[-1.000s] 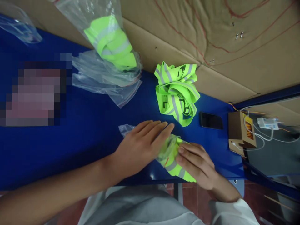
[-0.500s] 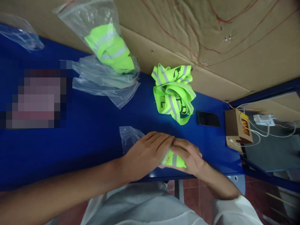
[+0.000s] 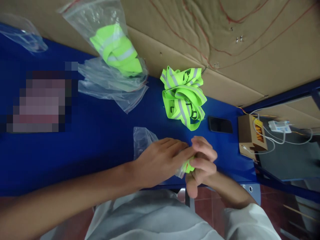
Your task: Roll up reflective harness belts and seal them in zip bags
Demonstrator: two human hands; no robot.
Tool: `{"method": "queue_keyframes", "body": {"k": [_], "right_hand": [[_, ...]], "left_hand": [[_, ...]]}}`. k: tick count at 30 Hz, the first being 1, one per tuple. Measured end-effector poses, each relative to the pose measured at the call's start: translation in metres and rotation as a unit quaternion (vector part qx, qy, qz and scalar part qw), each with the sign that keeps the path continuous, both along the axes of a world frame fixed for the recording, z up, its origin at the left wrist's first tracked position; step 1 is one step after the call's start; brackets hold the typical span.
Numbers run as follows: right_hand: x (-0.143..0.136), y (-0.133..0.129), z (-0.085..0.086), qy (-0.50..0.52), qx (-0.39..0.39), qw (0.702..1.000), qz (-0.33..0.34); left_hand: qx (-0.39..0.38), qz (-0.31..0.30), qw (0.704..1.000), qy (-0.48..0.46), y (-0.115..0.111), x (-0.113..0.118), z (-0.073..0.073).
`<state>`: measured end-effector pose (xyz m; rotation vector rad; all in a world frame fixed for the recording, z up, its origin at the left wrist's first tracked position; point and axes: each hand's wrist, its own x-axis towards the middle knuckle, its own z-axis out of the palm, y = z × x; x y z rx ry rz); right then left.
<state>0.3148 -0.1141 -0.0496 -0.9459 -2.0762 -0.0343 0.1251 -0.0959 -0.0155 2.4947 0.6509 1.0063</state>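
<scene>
My left hand (image 3: 160, 161) lies closed over a clear zip bag (image 3: 142, 138), whose loose end sticks out to its left. At the bag's other end a folded neon-yellow reflective strap (image 3: 189, 166) shows between my two hands, mostly hidden by fingers. My right hand (image 3: 203, 160) has its fingers curled at the strap, and the left fingertips touch it. Beyond the hands lies a loose heap of neon reflective straps (image 3: 183, 96) with grey stripes and black buckles.
A bagged strap (image 3: 117, 50) rests on a pile of clear bags (image 3: 110, 80) against the cardboard wall (image 3: 225, 80). A black phone (image 3: 220, 124) and a small cardboard box (image 3: 250, 133) with white cables lie to the right. Another clear bag (image 3: 27, 36) lies far left. A blurred-out patch covers the left.
My right hand has turned and its fingers have lifted and curled. Less of the strap shows between the hands. My left hand has shifted slightly right with the bag.
</scene>
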Motion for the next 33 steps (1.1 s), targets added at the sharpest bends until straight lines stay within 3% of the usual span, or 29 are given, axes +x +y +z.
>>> {"method": "queue_keyframes", "body": {"k": [3, 5, 7, 10, 14, 19, 22, 25, 27, 29, 31, 33], "right_hand": [[0.009, -0.004, 0.011, 0.036, 0.131, 0.991, -0.014], [0.013, -0.008, 0.023, 0.005, 0.097, 0.995, 0.012], [0.014, -0.011, 0.033, 0.000, 0.024, 0.998, 0.065], [0.010, -0.011, 0.042, 0.028, -0.054, 0.988, 0.144], [0.004, -0.008, 0.043, 0.010, -0.156, 0.968, 0.197], [0.007, -0.009, 0.040, -0.025, -0.241, 0.941, 0.235], [0.014, -0.008, 0.045, 0.021, -0.231, 0.943, 0.239], [0.020, -0.005, 0.050, 0.067, -0.161, 0.966, 0.193], [0.020, -0.003, 0.049, 0.042, -0.124, 0.978, 0.160], [0.020, -0.001, 0.045, 0.027, -0.132, 0.982, 0.135], [0.019, 0.002, 0.038, 0.060, -0.191, 0.974, 0.104], [0.020, 0.005, 0.033, 0.132, -0.282, 0.948, 0.073]], "left_hand": [[-0.122, 0.048, 0.991, -0.040, 0.005, -0.007, 0.018], [-0.193, 0.083, 0.977, -0.039, 0.008, -0.011, 0.029], [-0.216, 0.081, 0.973, 0.014, 0.009, -0.012, 0.038], [-0.176, 0.068, 0.973, 0.135, 0.011, -0.009, 0.047], [-0.075, 0.068, 0.956, 0.276, 0.014, -0.003, 0.056], [-0.025, 0.023, 0.943, 0.330, 0.008, 0.007, 0.057], [-0.112, 0.020, 0.957, 0.269, 0.006, 0.006, 0.057], [-0.291, 0.058, 0.949, 0.106, 0.012, -0.004, 0.058], [-0.389, 0.091, 0.917, 0.003, 0.019, -0.012, 0.058], [-0.466, 0.077, 0.879, -0.061, 0.026, -0.019, 0.055], [-0.538, 0.023, 0.838, -0.088, 0.030, -0.021, 0.047], [-0.595, -0.022, 0.797, -0.100, 0.030, -0.020, 0.035]]}}
